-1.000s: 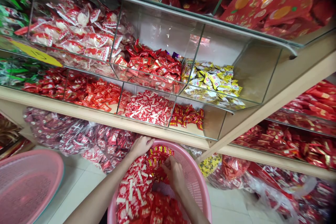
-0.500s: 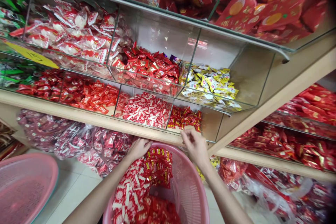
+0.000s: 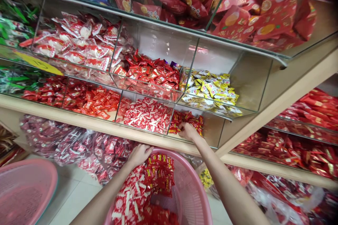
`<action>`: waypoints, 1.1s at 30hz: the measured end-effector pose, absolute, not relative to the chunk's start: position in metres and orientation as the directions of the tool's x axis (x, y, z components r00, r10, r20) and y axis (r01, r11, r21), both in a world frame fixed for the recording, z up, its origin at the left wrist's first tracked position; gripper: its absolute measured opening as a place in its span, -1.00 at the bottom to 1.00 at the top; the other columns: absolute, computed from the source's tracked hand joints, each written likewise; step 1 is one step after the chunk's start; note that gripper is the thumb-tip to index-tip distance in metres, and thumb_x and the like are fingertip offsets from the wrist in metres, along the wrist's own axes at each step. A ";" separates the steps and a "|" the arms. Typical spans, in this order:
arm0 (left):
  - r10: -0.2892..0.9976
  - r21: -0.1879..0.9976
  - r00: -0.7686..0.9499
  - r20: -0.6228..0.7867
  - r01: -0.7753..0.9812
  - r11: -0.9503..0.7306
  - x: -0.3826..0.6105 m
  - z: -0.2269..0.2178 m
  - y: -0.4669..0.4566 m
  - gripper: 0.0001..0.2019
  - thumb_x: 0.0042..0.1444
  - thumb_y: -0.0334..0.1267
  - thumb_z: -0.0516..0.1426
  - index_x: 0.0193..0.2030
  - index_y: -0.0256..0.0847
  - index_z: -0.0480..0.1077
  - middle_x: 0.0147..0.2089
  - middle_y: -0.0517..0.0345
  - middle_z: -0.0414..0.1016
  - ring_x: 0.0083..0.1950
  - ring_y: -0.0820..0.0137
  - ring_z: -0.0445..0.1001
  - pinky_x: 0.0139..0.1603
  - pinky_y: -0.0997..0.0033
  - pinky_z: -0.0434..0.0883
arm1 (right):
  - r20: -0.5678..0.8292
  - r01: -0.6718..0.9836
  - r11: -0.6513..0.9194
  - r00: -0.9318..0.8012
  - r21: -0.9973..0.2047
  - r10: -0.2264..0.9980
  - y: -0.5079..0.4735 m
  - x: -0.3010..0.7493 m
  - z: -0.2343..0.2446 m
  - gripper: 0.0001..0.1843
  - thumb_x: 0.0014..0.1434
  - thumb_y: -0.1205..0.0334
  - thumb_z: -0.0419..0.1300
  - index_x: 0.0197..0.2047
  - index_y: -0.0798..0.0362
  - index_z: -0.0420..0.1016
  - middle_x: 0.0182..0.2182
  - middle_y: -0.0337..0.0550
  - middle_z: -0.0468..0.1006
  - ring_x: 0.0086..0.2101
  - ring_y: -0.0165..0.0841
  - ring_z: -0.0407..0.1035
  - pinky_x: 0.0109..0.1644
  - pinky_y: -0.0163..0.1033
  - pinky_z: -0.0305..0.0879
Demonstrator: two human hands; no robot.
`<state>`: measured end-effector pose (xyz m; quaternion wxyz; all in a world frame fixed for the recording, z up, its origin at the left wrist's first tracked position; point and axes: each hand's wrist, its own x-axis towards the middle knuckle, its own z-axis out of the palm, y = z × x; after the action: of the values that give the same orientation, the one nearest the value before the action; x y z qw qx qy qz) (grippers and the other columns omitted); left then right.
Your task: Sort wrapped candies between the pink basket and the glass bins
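My left hand (image 3: 139, 154) grips the far rim of a pink plastic basket (image 3: 194, 190) that holds red-and-white sweets and red-and-yellow sweets (image 3: 160, 174). My right hand (image 3: 187, 130) reaches into the lower glass compartment of the shelf, its fingers curled down onto the small pile of red-and-yellow sweets (image 3: 196, 122) there. What those fingers hold is hidden. Beside that compartment on the left lies a pile of red-and-white sweets (image 3: 148, 114).
Glass-divided bins above hold yellow sweets (image 3: 211, 89), dark red sweets (image 3: 151, 70) and large red-and-white packets (image 3: 76, 42). A wooden shelf edge (image 3: 105, 126) runs across. Clear bags of sweets (image 3: 76, 144) sit below. A second pink basket (image 3: 26, 190) stands at the lower left.
My right hand rose out of the pink basket, passed over the shelf edge and went into the compartment of red-and-yellow sweets. My left hand stayed on the basket rim.
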<state>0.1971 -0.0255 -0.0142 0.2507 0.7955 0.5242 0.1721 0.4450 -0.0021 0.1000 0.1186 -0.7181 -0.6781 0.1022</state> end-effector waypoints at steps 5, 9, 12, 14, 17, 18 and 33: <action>0.926 0.586 0.376 -0.025 0.756 -0.291 0.199 -0.011 -0.026 -0.56 0.18 0.01 -0.13 -0.26 -0.17 0.50 -0.26 0.01 0.57 -0.20 0.30 0.50 -0.28 0.49 0.24 | -0.029 0.946 -0.092 0.087 -0.310 0.996 -0.009 0.456 0.112 -0.75 -0.17 0.16 0.30 -0.36 0.06 0.49 -0.48 -0.21 0.51 -0.45 -0.40 0.36 -0.44 -0.38 0.11; 0.921 0.591 0.390 -0.014 0.746 -0.307 0.199 -0.013 -0.025 -0.57 0.19 -0.01 -0.13 -0.25 -0.16 0.50 -0.25 0.01 0.57 -0.21 0.30 0.50 -0.27 0.49 0.25 | -0.053 0.953 -0.277 0.272 -0.124 0.961 -0.017 0.456 0.126 -0.62 -0.18 -0.02 0.28 -0.34 0.09 0.48 -0.29 0.05 0.52 -0.32 -0.25 0.40 -0.39 -0.29 0.16; 0.920 0.589 0.392 0.001 0.743 -0.317 0.198 -0.015 -0.024 -0.55 0.18 0.01 -0.14 -0.25 -0.16 0.50 -0.26 0.01 0.57 -0.21 0.29 0.50 -0.28 0.49 0.25 | -0.145 0.950 -0.308 0.298 -0.049 0.943 -0.019 0.453 0.128 -0.59 -0.22 0.02 0.31 -0.33 0.13 0.48 -0.26 0.14 0.51 -0.28 -0.19 0.41 -0.37 -0.25 0.19; 0.921 0.586 0.391 0.003 0.745 -0.318 0.198 -0.016 -0.024 -0.55 0.18 0.01 -0.14 -0.25 -0.15 0.50 -0.25 0.02 0.57 -0.20 0.29 0.50 -0.28 0.48 0.25 | -0.176 0.950 -0.308 0.297 -0.043 0.939 -0.020 0.455 0.128 -0.65 -0.21 0.09 0.29 -0.35 0.13 0.49 -0.29 0.13 0.51 -0.30 -0.19 0.41 -0.39 -0.26 0.18; 0.921 0.589 0.390 0.002 0.744 -0.316 0.198 -0.017 -0.023 -0.56 0.18 0.02 -0.14 -0.22 -0.14 0.50 -0.22 0.02 0.57 -0.17 0.28 0.50 -0.26 0.48 0.26 | -0.220 0.957 -0.287 0.270 -0.047 0.937 -0.022 0.467 0.131 -0.77 -0.20 0.18 0.27 -0.42 0.12 0.49 -0.37 0.04 0.52 -0.37 -0.26 0.40 -0.44 -0.30 0.13; 0.920 0.591 0.391 0.001 0.742 -0.316 0.198 -0.017 -0.023 -0.56 0.18 0.02 -0.14 -0.21 -0.14 0.50 -0.22 0.02 0.57 -0.16 0.28 0.50 -0.26 0.48 0.26 | -0.223 0.964 -0.259 0.240 -0.061 0.945 -0.022 0.472 0.132 -0.79 -0.20 0.19 0.27 -0.44 0.11 0.48 -0.40 -0.01 0.52 -0.40 -0.29 0.38 -0.46 -0.32 0.12; 0.919 0.581 0.395 0.009 0.745 -0.326 0.197 -0.016 -0.023 -0.52 0.18 0.03 -0.15 -0.23 -0.16 0.50 -0.25 0.00 0.57 -0.20 0.28 0.51 -0.27 0.49 0.26 | -0.179 0.978 -0.036 -0.002 -0.206 0.984 -0.005 0.461 0.110 -0.72 -0.19 0.16 0.27 -0.34 0.08 0.46 -0.41 -0.17 0.49 -0.43 -0.40 0.29 -0.45 -0.37 0.03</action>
<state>0.1974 -0.0232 -0.0163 0.2526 0.7959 0.5227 0.1716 0.4610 -0.0054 0.1101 0.0107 -0.7064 -0.6943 0.1374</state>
